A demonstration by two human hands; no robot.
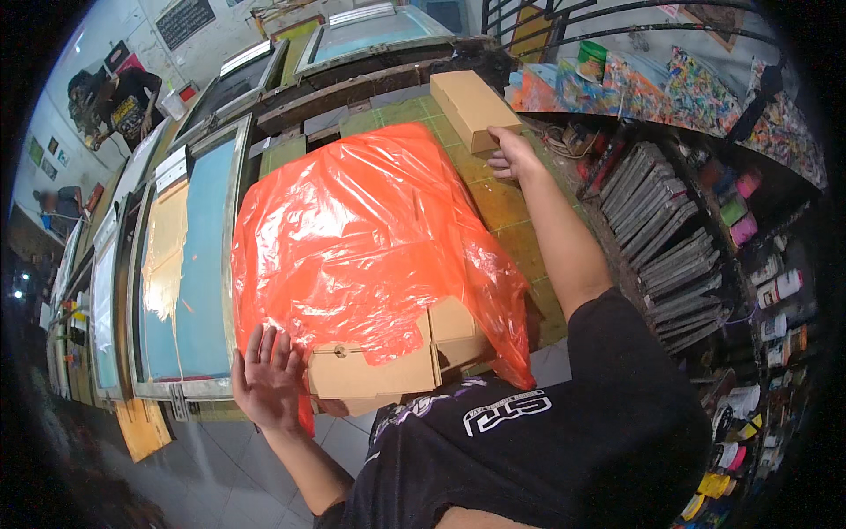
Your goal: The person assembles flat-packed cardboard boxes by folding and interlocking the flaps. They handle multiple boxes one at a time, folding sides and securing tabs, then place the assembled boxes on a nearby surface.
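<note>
A shiny orange plastic bag (352,238) is spread over the work table in front of me. Brown flat cardboard (370,372) pokes out from its near edge, with folded flaps beside it. My left hand (271,379) is open at the bag's near left corner, fingers up and slightly spread, holding nothing. At the far right of the bag lies a long closed cardboard box (471,106). My right hand (513,155) reaches forward with its fingers bent against the near end of this box; their exact grip is partly hidden.
Screen-printing frames (207,256) with blue mesh line the left side, one carrying cream ink. Grey slabs (648,207) stand in a row at right, near shelves of paint containers (780,288). A person (128,106) stands far left; another person (66,203) is beyond.
</note>
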